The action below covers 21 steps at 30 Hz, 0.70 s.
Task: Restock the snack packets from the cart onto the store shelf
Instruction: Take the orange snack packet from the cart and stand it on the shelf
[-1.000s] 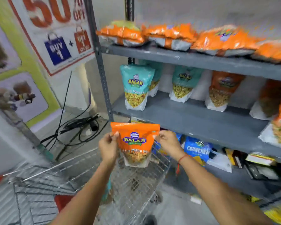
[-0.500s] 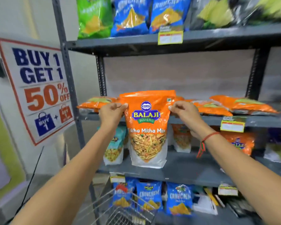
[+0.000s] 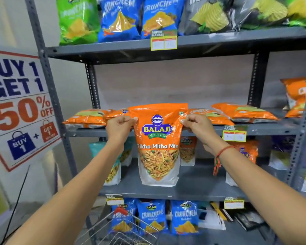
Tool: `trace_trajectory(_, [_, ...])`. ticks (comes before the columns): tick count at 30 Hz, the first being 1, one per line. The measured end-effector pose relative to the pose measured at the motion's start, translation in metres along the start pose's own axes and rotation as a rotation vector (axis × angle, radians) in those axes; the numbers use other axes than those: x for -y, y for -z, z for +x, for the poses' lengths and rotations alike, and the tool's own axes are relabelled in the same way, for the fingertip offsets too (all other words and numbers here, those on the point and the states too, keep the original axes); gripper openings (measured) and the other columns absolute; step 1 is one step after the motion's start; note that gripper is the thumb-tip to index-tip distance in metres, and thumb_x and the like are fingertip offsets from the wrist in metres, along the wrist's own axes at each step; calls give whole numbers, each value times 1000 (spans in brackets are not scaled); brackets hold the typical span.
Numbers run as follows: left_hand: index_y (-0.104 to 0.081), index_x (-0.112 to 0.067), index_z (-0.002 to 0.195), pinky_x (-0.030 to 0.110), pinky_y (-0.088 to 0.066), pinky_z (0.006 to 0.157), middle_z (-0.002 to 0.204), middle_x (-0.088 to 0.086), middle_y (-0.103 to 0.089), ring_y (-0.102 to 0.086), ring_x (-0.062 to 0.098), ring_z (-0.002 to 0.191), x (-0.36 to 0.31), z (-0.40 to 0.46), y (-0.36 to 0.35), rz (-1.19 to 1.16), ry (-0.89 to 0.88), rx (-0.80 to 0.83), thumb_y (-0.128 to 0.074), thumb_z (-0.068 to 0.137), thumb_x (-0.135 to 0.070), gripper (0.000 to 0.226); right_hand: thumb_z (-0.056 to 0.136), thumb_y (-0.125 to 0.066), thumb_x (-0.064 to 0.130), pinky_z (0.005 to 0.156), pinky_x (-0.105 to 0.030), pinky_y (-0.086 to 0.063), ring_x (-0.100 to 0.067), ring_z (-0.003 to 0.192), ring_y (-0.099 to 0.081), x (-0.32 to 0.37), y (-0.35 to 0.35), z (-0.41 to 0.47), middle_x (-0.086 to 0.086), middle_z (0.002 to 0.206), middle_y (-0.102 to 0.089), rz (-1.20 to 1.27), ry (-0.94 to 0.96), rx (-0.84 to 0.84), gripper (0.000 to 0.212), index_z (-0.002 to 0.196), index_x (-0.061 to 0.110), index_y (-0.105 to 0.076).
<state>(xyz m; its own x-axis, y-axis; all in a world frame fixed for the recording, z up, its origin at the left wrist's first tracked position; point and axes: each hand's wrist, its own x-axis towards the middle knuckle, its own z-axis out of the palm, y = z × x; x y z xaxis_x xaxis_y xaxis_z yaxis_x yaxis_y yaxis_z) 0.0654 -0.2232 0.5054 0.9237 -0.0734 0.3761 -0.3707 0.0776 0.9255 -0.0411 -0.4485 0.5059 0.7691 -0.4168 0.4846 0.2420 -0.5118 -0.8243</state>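
An orange Balaji Tikha Mitha Mix packet (image 3: 158,147) hangs upright in front of the grey metal shelf (image 3: 193,129). My left hand (image 3: 119,129) pinches its top left corner and my right hand (image 3: 199,127) pinches its top right corner. The packet's top is level with the shelf board where several orange packets (image 3: 242,112) lie flat. Its bottom hangs before the board below, where teal (image 3: 113,172) and orange pouches (image 3: 187,151) stand. The wire cart's (image 3: 124,230) rim shows at the bottom.
Green, blue and black chip bags (image 3: 120,16) fill the top shelf. Blue Crunchem bags (image 3: 151,216) stand on the lowest shelf. A "Buy 1 Get 1" sign (image 3: 19,106) hangs on the left wall. Yellow price tags (image 3: 163,41) are clipped to shelf edges.
Both hands have lifted the orange packet from above the cart up to the middle shelf's level. The view rose with it, and the cart dropped to the frame's bottom.
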Motion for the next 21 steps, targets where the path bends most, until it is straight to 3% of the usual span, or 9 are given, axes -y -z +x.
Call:
trace_trajectory(5, [-68, -17, 68, 35, -55, 80, 88, 12, -75, -69, 23, 80, 41, -7, -22, -7, 111, 62, -74, 77, -21, 12, 87, -61, 20, 74, -32, -47, -15, 75, -61, -46, 5, -6, -17, 81, -70, 27, -102, 46, 25, 66, 7, -62])
trace_trajectory(8, [-70, -17, 61, 38, -54, 76, 79, 13, -74, -65, 22, 71, 83, -10, -48, 40, 181, 117, -75, 75, -21, 16, 87, -62, 19, 68, -25, -47, -6, 69, -62, -92, 14, -5, 2, 72, -69, -14, -174, 47, 22, 68, 9, -63])
trace_trajectory(10, [-70, -17, 59, 37, -55, 72, 74, 12, -74, -66, 22, 68, 112, -11, -70, 63, 227, 135, -76, 75, -19, 17, 86, -63, 22, 75, -32, -55, -11, 75, -68, -129, 21, 0, -2, 76, -74, -60, -210, 45, 23, 66, 9, -64])
trace_trajectory(13, [-74, -15, 66, 41, -58, 82, 77, 9, -77, -73, 27, 79, 157, -6, -106, 97, 300, 133, -78, 70, -29, 14, 85, -64, 21, 80, -40, -54, -18, 77, -68, -178, 34, 11, -11, 80, -75, -128, -250, 62, 24, 66, 7, -65])
trace_trajectory(16, [-77, -15, 73, 40, -58, 85, 81, 7, -78, -73, 24, 82, 190, 1, -146, 99, 341, 132, -79, 68, -32, 18, 86, -64, 18, 76, -38, -53, -20, 76, -67, -219, 43, 26, -13, 82, -74, -141, -296, 51, 23, 69, 3, -67])
trace_trajectory(19, [-75, -7, 79, 36, -57, 83, 86, 10, -77, -71, 20, 78, 214, 9, -183, 77, 380, 108, -77, 73, -25, 20, 87, -64, 19, 83, -41, -56, -19, 80, -69, -259, 52, 45, -11, 85, -75, -147, -341, 51, 23, 71, 2, -67])
trace_trajectory(21, [-76, -15, 74, 41, -57, 87, 83, 6, -78, -72, 20, 80, 234, 18, -201, 99, 384, 117, -78, 68, -35, 21, 87, -63, 21, 85, -45, -57, -23, 82, -70, -283, 57, 58, -12, 83, -75, -165, -352, 55, 24, 71, 4, -67])
